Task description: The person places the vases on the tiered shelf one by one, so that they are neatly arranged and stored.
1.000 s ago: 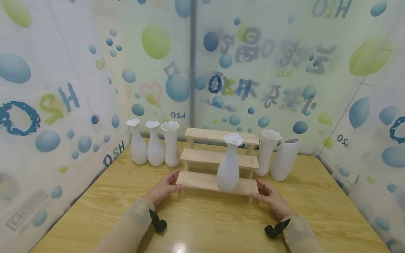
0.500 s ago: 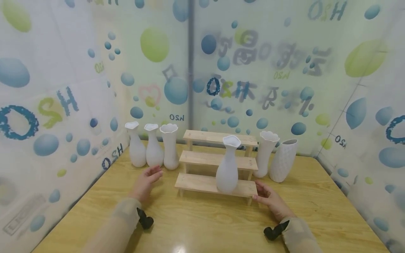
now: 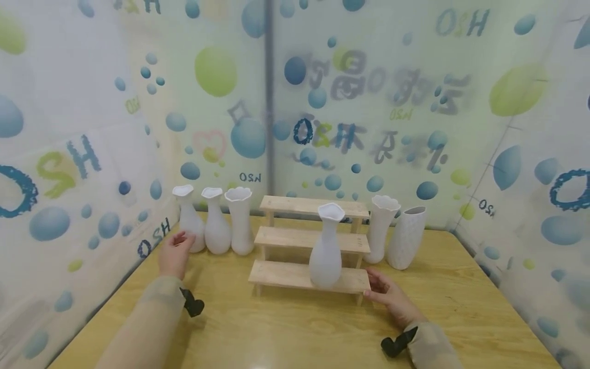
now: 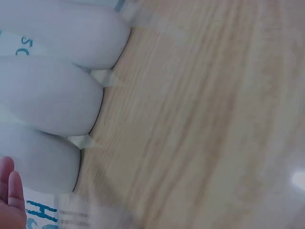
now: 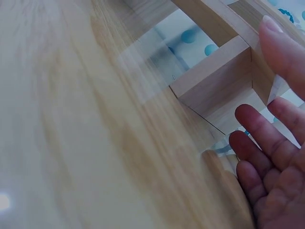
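My left hand [image 3: 175, 252] is at the left of the table, beside the lower body of the leftmost white vase [image 3: 191, 228], fingers relaxed. In the left wrist view its fingertips overlap that vase [image 4: 45, 160]; whether they touch it I cannot tell. My right hand [image 3: 393, 298] is at the right end of the lowest step of a three-step wooden stand [image 3: 281, 275]. In the right wrist view, thumb and loosely bent fingers are spread beside the stand's end [image 5: 214, 78] without wrapping round it. One fluted-neck white vase [image 3: 325, 261] stands upright on the lowest step.
Two more white vases, a narrow-necked one [image 3: 217, 233] and a scalloped one [image 3: 240, 225], stand close beside the leftmost. Right of the stand are another scalloped vase [image 3: 380, 233] and a textured, slant-rimmed vase [image 3: 407, 238]. Patterned curtains [image 3: 221, 72] enclose the wooden table [image 3: 276, 333].
My left hand has let go of the stand's left end and moved left to the leftmost vase. The right hand stays by the stand's right end. The head view has shifted slightly.
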Demonstrator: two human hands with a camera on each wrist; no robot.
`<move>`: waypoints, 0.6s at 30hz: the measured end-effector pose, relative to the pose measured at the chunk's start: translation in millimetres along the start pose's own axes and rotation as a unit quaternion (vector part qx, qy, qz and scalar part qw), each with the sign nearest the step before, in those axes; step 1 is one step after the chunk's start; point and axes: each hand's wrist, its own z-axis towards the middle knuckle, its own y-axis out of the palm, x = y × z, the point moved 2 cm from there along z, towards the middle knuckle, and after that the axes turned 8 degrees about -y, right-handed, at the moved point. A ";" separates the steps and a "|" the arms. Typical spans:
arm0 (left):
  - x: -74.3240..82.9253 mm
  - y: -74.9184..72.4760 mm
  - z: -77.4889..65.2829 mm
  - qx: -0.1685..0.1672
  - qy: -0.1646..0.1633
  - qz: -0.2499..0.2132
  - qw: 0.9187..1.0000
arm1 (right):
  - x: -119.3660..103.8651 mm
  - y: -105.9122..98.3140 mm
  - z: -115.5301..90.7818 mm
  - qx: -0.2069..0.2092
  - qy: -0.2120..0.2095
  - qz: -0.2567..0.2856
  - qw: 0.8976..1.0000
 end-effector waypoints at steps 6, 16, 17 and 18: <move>3.3 -2.2 8.3 0.015 -0.007 -0.017 1.000 | 0.3 0.6 -0.3 -0.002 -0.004 -0.007 1.000; 6.8 0.2 25.7 -0.015 -0.042 -0.019 0.999 | 1.0 0.2 -0.1 -0.003 0.002 -0.007 1.000; 8.0 0.3 27.0 -0.022 -0.045 -0.018 0.999 | 0.6 0.0 0.1 -0.004 0.001 -0.008 1.000; 9.5 0.7 28.2 -0.029 -0.046 -0.018 0.998 | 0.3 -0.2 -0.1 -0.006 0.000 -0.008 1.000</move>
